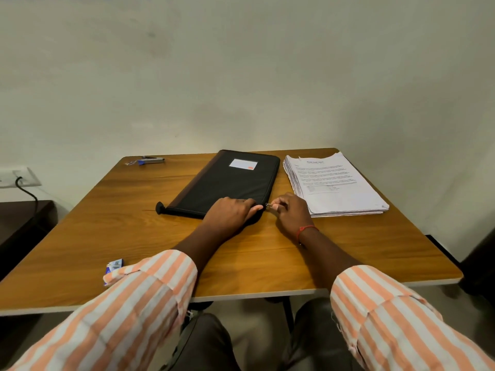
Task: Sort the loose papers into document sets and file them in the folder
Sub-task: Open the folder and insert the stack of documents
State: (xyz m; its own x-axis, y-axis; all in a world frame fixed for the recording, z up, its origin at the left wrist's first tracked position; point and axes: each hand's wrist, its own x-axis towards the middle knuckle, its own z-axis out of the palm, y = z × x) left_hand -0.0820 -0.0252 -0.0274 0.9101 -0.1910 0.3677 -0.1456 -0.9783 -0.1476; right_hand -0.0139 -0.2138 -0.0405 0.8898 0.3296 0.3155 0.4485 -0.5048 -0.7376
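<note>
Both working our folder's [227, 183] near right corner on the desk [267, 263], left fingers [247, 203] press it flat while right fingers [280, 202] pinch the zip pull [268, 206]; a skewed tug may jam the zip.

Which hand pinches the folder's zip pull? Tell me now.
The right hand, with the red thread at its wrist, pinches the zip pull; the left hand only rests on the folder.

Both arms reach forward, hands almost touching. Left hand [230, 212] lies palm-down, fingers nearly straight. Right hand [290, 210] pinches a zip pull [268, 206] between thumb and forefinger.
</note>
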